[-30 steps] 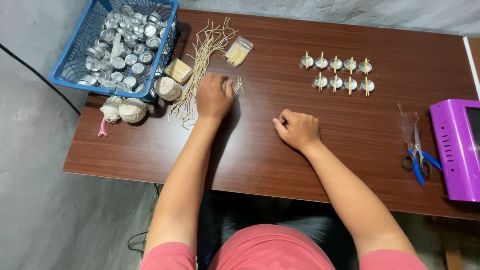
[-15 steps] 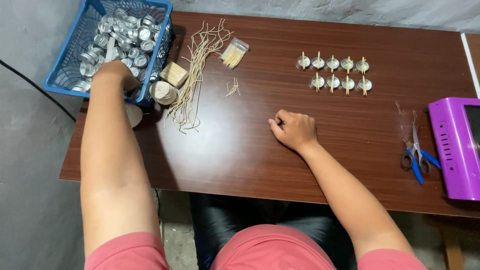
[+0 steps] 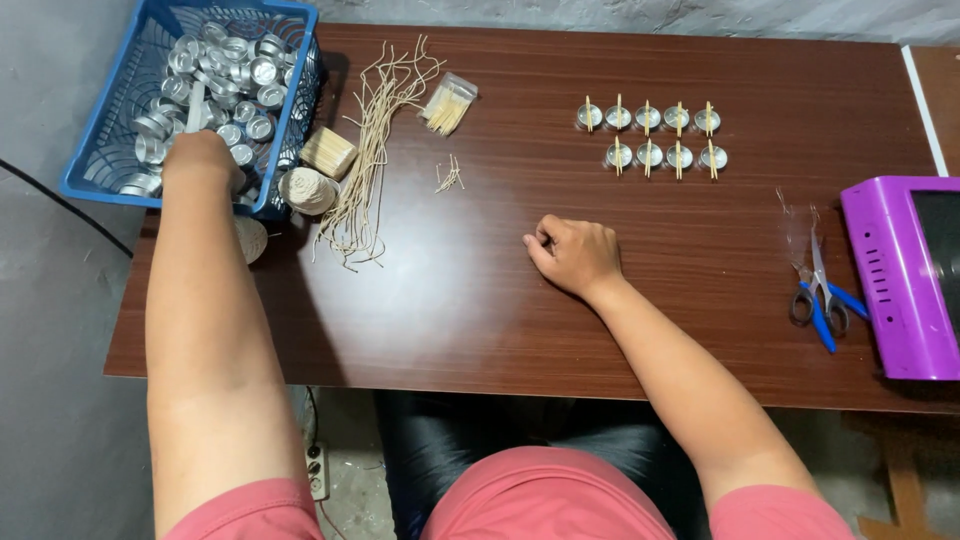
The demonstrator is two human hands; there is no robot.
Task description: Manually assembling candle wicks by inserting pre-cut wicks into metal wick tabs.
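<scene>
Left hand [image 3: 203,158] had moved from the table into the blue basket [image 3: 100,165], fingers hidden among metal cups [image 3: 235,60]; grip indeterminate. Right hand [image 3: 572,252] remained fisted, pinched contents unclear.

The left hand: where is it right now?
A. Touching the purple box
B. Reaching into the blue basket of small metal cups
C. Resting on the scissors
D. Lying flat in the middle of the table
B: the left hand is inside the blue basket, among the metal cups.
</scene>
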